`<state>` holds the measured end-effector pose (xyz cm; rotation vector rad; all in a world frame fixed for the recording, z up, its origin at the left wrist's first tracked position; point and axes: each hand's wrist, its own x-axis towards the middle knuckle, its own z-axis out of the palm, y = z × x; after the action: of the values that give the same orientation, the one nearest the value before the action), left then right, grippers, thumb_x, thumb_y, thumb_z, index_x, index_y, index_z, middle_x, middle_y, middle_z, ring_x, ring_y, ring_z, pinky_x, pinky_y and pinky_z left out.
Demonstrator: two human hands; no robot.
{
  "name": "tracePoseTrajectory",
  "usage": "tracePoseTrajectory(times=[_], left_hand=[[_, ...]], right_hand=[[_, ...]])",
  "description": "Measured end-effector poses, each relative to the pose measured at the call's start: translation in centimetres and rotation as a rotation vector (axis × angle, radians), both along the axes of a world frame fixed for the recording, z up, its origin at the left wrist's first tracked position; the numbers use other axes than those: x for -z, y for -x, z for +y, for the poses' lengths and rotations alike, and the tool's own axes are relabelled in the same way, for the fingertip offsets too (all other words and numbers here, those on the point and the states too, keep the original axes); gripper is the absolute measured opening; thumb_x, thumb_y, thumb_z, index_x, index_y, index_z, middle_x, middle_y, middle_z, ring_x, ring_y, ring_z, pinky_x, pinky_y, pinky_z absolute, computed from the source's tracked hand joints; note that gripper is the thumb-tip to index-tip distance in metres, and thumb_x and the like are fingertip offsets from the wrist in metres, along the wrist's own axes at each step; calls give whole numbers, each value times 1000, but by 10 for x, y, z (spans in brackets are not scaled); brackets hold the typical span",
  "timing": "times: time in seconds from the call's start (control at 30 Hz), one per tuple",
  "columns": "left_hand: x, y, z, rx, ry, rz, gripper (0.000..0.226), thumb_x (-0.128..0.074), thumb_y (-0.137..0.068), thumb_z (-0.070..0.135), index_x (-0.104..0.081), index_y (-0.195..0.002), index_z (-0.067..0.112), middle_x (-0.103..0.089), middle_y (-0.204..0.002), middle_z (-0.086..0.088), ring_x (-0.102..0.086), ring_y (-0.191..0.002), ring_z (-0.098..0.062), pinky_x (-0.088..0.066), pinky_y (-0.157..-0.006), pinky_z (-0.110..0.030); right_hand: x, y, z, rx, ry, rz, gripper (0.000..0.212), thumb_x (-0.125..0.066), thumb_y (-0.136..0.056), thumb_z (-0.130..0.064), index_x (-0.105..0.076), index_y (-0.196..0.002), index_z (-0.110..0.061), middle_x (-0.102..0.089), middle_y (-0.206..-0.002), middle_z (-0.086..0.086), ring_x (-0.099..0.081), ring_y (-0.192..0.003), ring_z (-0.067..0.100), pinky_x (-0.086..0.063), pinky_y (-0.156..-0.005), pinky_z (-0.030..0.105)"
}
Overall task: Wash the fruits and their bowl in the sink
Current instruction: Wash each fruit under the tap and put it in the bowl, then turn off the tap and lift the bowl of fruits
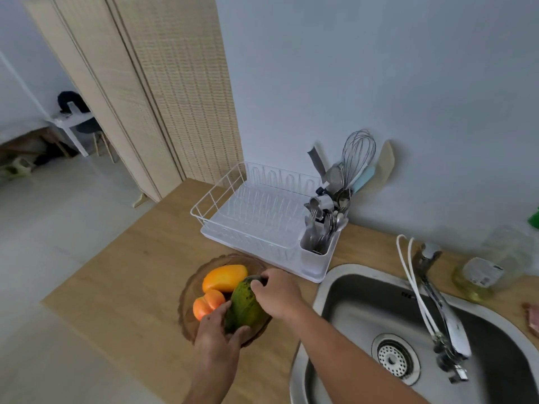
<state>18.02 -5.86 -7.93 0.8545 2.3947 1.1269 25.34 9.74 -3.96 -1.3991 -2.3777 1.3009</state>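
Observation:
A brown wooden bowl (192,282) sits on the wooden counter, left of the steel sink (358,304). In the bowl lie a yellow-orange mango (224,277), a smaller orange fruit (207,304) and a large green papaya (245,307). My left hand (217,335) grips the near end of the papaya. My right hand (277,293) holds its far end from above. The papaya is still over the bowl.
A white dish rack (256,217) with a cutlery holder (318,246) stands behind the bowl. The tap (443,313) and a white hose (414,287) reach over the sink. An oil bottle (478,278) stands at the right. The counter's edge runs on the left.

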Motion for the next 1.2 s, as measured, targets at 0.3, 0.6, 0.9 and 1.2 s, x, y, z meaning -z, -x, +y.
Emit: tracePoseTrajectory(times=[0.3,0.6,0.9,1.2], left_hand=[[-6,14,12,37,268,15,70,-75,-85,35,-41,-146,26,-47,-142,1,-54,-124,-19,-47,-96,-36],[5,47,15,120,421,15,76,-74,-83,46,-37,-146,25,-45,-150,-3,-54,-128,-21,-46,-95,-28],[-28,6,62,541,285,351,39,-73,-84,27,-69,-121,16,-71,-116,-6,-67,-112,-30,-51,-94,-40],[-5,-124,116,877,150,395,38,-52,-93,48,-53,-130,42,-55,-133,21,-56,-117,-5,-35,-84,-11]], right_hand=[[16,32,-13,-10,-64,-121,38,-44,-108,-34,-61,-131,-11,-66,-132,12,-61,-123,30,-51,-100,38],[25,37,-26,66,19,-70,37,-47,-108,-35,-60,-136,-15,-64,-136,7,-58,-127,27,-49,-106,36],[18,-38,-13,237,-181,12,36,-41,-103,-38,-58,-133,-26,-56,-138,-3,-48,-130,18,-43,-109,36],[81,-225,-25,522,-158,-273,34,-42,-99,-41,-61,-126,-32,-59,-133,-10,-49,-130,16,-45,-101,31]])
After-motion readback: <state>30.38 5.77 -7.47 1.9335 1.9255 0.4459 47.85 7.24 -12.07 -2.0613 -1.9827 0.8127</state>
